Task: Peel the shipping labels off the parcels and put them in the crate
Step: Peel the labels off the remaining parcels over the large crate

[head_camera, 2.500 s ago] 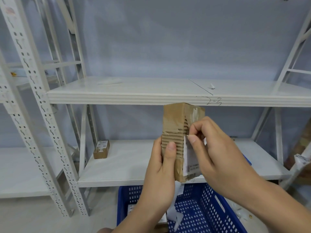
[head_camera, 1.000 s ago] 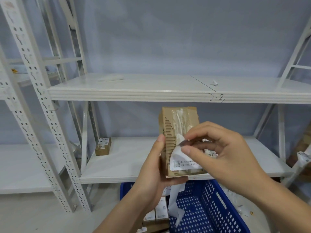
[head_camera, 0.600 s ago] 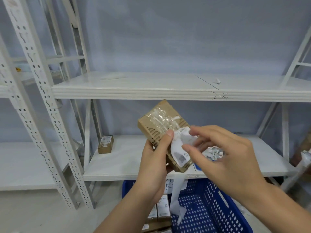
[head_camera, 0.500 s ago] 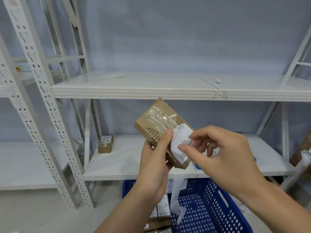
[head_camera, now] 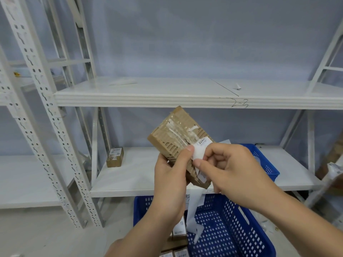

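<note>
My left hand (head_camera: 171, 175) grips a small brown cardboard parcel (head_camera: 178, 132), tilted, with torn corrugated patches and clear tape on its face. A white shipping label (head_camera: 201, 148) is partly lifted off the parcel's face, and my right hand (head_camera: 228, 169) pinches its loose edge between thumb and forefinger. A long white strip (head_camera: 194, 206) hangs down from under the parcel. Below my hands sits a blue perforated crate (head_camera: 230, 229) on the floor.
White metal shelving (head_camera: 167, 97) stands in front of me. One small labelled parcel (head_camera: 115, 157) sits on the lower shelf at left, and a second blue crate (head_camera: 263, 162) sits on that shelf behind my right hand. Several labelled boxes (head_camera: 178, 229) lie beside the floor crate.
The parcel went from upright to tilted left in my left hand. My right hand has peeled the label further off its face and now pinches it lower down, closer to my left thumb.
</note>
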